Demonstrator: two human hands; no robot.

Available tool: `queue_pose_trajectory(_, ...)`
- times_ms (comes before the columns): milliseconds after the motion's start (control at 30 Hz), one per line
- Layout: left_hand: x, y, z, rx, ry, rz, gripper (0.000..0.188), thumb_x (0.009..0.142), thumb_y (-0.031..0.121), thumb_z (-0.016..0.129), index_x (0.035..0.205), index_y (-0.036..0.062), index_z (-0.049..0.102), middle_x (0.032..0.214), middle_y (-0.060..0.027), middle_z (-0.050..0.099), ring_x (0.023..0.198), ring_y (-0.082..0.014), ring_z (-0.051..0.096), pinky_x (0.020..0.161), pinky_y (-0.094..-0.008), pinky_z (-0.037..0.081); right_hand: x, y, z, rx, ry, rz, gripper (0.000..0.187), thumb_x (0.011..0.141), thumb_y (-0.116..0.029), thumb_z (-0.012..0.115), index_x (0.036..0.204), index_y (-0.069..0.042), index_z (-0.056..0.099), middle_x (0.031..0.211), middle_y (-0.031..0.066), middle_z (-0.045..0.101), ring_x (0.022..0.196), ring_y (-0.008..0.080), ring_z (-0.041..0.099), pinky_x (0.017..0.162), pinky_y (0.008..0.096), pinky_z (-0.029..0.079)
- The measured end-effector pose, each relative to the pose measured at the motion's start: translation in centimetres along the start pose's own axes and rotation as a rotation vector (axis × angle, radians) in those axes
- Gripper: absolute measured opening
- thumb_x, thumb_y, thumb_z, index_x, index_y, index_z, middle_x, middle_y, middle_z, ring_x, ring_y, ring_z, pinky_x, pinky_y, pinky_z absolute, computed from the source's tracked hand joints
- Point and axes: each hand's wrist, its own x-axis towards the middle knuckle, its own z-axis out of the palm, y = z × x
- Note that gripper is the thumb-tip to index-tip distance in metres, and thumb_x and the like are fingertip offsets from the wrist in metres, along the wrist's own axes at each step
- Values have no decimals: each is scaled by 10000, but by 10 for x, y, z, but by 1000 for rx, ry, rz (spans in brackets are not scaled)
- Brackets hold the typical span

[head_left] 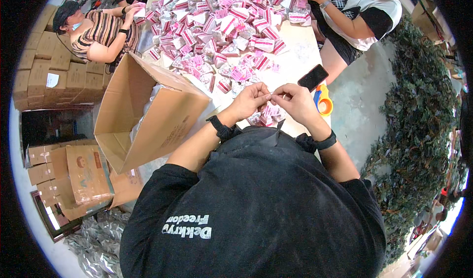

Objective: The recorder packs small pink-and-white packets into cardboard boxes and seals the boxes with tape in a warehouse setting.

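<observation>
My left hand and my right hand meet over the near edge of the table, fingertips pinched together. Whatever is between them is too small to make out. Just below and behind the fingers lie a few small clear packets with pink-and-white labels. A large heap of similar packets covers the table's far part. Close beyond my right hand is a black phone, lying at a slant. An orange ring-shaped thing with a blue part rests at the table's right edge.
An open cardboard box stands tilted at my left. Stacked cartons are farther left, with silvery bags on the floor. Two people work at the far left, another person at the far right. Dark green foliage piles up at right.
</observation>
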Motion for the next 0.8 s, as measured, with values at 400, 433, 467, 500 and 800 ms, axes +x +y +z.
queue_pose_trajectory(400, 0, 1, -1, -45, 0, 5, 99, 997, 99, 609, 921, 42, 583, 748, -5, 632, 616, -49, 528, 549, -202, 413, -1, -5, -3, -94, 31, -34, 172, 790, -185, 786, 846, -32, 730, 794, 118, 694, 689, 233, 658, 638, 344, 519)
queue_pose_trajectory(433, 0, 1, -1, 27, 10, -9, 93, 998, 102, 610, 925, 52, 581, 752, -10, 631, 617, -54, 525, 537, -210, 393, -1, -4, -3, -94, 26, -45, 169, 786, -181, 789, 839, -31, 729, 794, 114, 692, 689, 235, 657, 637, 341, 519)
queue_pose_trajectory(467, 0, 1, -1, 100, 19, -23, 88, 999, 106, 611, 929, 63, 579, 756, -14, 629, 618, -59, 522, 525, -218, 373, -1, -2, -3, -94, 21, -56, 167, 782, -176, 792, 832, -31, 727, 794, 110, 690, 689, 236, 656, 637, 337, 519)
queue_pose_trajectory(500, 0, 0, -1, 99, 19, -25, 88, 999, 106, 611, 929, 63, 579, 756, -14, 629, 618, -59, 522, 525, -218, 373, 0, 1, -3, -93, 21, -55, 167, 782, -176, 792, 832, -31, 727, 794, 110, 690, 689, 236, 656, 637, 337, 519)
queue_pose_trajectory(800, 8, -2, -1, 134, 174, 90, 49, 975, 57, 627, 933, 40, 608, 816, -24, 666, 711, -70, 581, 640, -209, 465, 26, 62, 12, 480, -411, 299, 365, 937, -240, 700, 1216, -4, 687, 845, -3, 656, 659, 76, 568, 600, 237, 457)
